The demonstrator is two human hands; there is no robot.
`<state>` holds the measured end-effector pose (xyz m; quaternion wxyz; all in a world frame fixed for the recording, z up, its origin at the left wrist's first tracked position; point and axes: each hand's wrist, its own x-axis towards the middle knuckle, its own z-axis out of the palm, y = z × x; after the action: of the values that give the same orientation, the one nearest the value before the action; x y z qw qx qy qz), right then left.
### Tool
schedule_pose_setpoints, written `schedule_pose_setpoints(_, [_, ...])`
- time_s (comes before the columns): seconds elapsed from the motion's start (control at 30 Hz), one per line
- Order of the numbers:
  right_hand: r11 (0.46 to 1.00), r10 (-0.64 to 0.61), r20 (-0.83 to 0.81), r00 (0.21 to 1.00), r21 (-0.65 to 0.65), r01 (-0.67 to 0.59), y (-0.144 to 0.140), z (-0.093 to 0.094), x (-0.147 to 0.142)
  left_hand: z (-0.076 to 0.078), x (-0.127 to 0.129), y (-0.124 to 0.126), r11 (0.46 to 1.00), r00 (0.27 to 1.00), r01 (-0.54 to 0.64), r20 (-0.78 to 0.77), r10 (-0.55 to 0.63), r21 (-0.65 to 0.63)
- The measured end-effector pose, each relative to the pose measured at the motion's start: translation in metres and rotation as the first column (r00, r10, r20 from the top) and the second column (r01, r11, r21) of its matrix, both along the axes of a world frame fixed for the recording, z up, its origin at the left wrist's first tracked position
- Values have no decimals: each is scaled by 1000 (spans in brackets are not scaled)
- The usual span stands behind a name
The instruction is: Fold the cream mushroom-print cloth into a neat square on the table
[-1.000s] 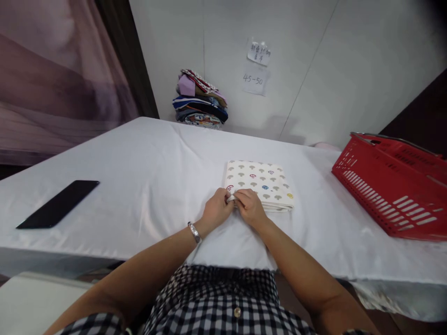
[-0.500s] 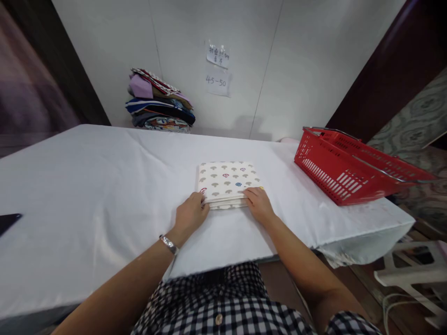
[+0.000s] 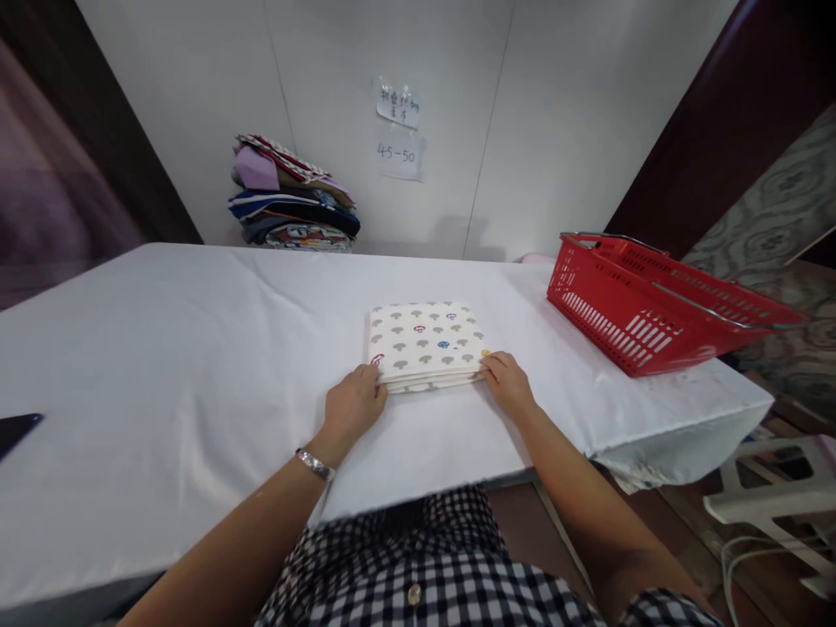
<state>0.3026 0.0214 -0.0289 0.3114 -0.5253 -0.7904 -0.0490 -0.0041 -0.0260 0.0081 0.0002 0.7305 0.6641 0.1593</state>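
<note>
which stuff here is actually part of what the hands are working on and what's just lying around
In hand:
folded mushroom-print cloth
left hand, at the cloth's near left corner
right hand, at its near right corner

Lying about:
red basket, at the table's right end
stack of folded clothes, by the wall
black phone, at the left edge
paper notes, on the wall

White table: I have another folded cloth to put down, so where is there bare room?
The white-covered table is bare between the black phone and the folded mushroom-print cloth, and behind it toward the stacked fabrics. A narrower strip separates cloth and red plastic basket. Both hands crowd the near edge.
</note>
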Motion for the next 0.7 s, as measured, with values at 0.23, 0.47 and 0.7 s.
schedule_pose_setpoints(0.23, [997,40,-14,999,60,-39,-5,2,-3,-8,-3,3,969,994,107,-10,-107,223])
schedule_pose_setpoints(0.47, [963,250,-16,968,110,-247,-4,15,-30,3,19,17,855,886,457,-42,-462,245])
schedule_pose_setpoints(0.7, [943,330,67,942,-80,-324,11,25,-42,1,31,30,895,901,420,49,-431,151])
